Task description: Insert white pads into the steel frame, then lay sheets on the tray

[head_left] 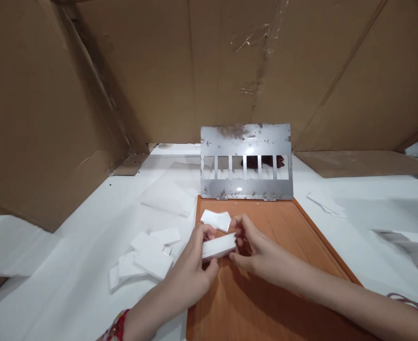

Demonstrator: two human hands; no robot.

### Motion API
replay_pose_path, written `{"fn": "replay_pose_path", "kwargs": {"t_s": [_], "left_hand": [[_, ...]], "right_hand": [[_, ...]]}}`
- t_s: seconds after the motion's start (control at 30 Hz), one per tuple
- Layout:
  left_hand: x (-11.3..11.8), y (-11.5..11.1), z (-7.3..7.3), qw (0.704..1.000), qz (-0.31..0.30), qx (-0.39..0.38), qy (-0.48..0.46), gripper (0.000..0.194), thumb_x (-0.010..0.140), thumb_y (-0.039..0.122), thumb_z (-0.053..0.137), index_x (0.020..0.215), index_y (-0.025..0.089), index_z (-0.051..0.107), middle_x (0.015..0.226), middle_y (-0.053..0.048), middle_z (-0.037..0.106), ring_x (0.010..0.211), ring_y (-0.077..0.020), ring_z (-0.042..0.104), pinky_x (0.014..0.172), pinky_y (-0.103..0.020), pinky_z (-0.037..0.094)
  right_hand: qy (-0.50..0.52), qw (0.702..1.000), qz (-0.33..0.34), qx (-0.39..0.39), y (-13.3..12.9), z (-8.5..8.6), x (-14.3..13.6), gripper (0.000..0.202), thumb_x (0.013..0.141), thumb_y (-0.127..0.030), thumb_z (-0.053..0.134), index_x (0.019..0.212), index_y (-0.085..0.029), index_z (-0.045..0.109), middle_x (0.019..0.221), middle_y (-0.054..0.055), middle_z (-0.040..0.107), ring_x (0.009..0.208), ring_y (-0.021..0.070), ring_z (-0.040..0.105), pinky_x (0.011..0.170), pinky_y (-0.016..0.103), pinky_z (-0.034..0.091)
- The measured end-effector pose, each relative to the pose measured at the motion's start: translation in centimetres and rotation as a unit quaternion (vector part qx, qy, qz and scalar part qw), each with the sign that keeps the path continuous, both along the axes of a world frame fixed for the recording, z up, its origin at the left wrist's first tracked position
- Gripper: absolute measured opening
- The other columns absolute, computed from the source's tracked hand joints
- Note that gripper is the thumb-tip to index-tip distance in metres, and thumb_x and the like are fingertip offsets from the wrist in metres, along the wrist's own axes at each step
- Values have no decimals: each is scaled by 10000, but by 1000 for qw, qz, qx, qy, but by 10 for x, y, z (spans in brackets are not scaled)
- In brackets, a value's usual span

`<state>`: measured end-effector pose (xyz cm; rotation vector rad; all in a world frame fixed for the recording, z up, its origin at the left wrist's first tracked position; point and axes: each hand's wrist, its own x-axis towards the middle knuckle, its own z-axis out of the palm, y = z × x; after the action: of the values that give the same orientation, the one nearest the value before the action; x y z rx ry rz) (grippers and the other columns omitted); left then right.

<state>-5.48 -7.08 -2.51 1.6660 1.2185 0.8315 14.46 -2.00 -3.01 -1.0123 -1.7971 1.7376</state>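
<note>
A thick stack of white paper slips (pixel 218 246) is held between my two hands above a brown board (pixel 276 293). My left hand (pixel 198 265) is closed around its left end, thumb below and fingers behind. At the right end my right hand (pixel 249 244) grips with bent fingers and thumb. Just beyond the stack is an angular white paper piece (pixel 216 219); whether it touches the fingers I cannot tell. A metal plate (pixel 246 142) with a row of rectangular cut-outs stands upright, hinged at the board's far edge.
Loose white slips (pixel 148 258) lie in a pile left of the board on the white table (pixel 70 289). Further paper sheets (pixel 325 204) lie to the right. Cardboard walls (pixel 152 71) enclose the back and left. Something dark red (pixel 253 162) shows through the plate's cut-outs.
</note>
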Motion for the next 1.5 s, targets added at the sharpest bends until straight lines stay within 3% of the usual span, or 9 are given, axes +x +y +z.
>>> {"fn": "replay_pose_path", "kwargs": {"t_s": [0.1,0.23,0.37,0.5,0.9,1.03,1.17,1.37,1.5], "left_hand": [[0,0,0,1000,10,-6,19,346,837,26,438,1068,282,409,1019,14,464,872,-169,489,763,-287,381],[-1,3,2,999,3,14,51,318,838,24,424,1030,275,460,1037,8,484,907,-179,484,789,-289,373],[-2,2,2,998,12,18,54,340,834,19,420,1049,278,474,1046,3,484,914,-184,488,786,-284,383],[-3,1,1,999,10,15,50,329,848,31,433,1062,277,474,1075,-6,487,929,-191,493,789,-288,390],[-3,2,0,998,7,29,50,348,853,12,418,1076,274,473,1101,-18,489,1014,-194,507,866,-298,415],[-4,1,0,997,12,36,69,343,861,31,437,1101,275,467,1114,-32,457,994,-203,498,858,-315,423],[-3,0,-1,996,31,31,76,337,846,50,473,1099,273,464,1184,-57,364,1053,-224,483,862,-337,447],[-1,0,-6,992,74,64,78,546,794,61,531,1237,295,312,1244,-79,336,1130,-244,467,942,-401,457],[0,-1,-10,996,80,5,32,650,806,116,572,1313,294,205,1336,-120,369,1212,-270,482,1000,-464,450]], "right_hand": [[-63,997,34,34,13,16,7,320,854,-147,572,1049,-250,341,912,-19,503,762,145,514,670,276,432],[-197,966,23,166,40,32,9,89,934,-192,499,1004,-217,451,1048,51,521,927,201,533,790,342,439],[-240,942,63,227,61,26,0,191,924,-374,603,927,-211,506,1062,54,505,1014,241,498,852,386,430],[-243,937,66,242,69,15,-8,311,871,-411,689,1048,-203,542,1132,63,497,1087,253,469,903,404,418],[-293,935,62,189,71,31,-11,316,778,-266,747,948,-207,487,1042,56,543,916,221,524,727,318,419],[-253,956,55,136,67,29,-5,259,814,-183,665,932,-229,439,926,12,596,798,191,555,644,293,392],[-185,971,64,137,60,27,0,266,792,-40,582,965,-216,486,989,23,614,856,182,566,716,293,422],[-145,979,83,115,56,23,0,219,766,-25,557,903,-196,540,917,4,587,822,162,543,709,275,415],[-120,982,123,74,57,16,0,172,764,-74,583,889,-190,556,865,-8,588,784,153,555,695,269,430]]}}
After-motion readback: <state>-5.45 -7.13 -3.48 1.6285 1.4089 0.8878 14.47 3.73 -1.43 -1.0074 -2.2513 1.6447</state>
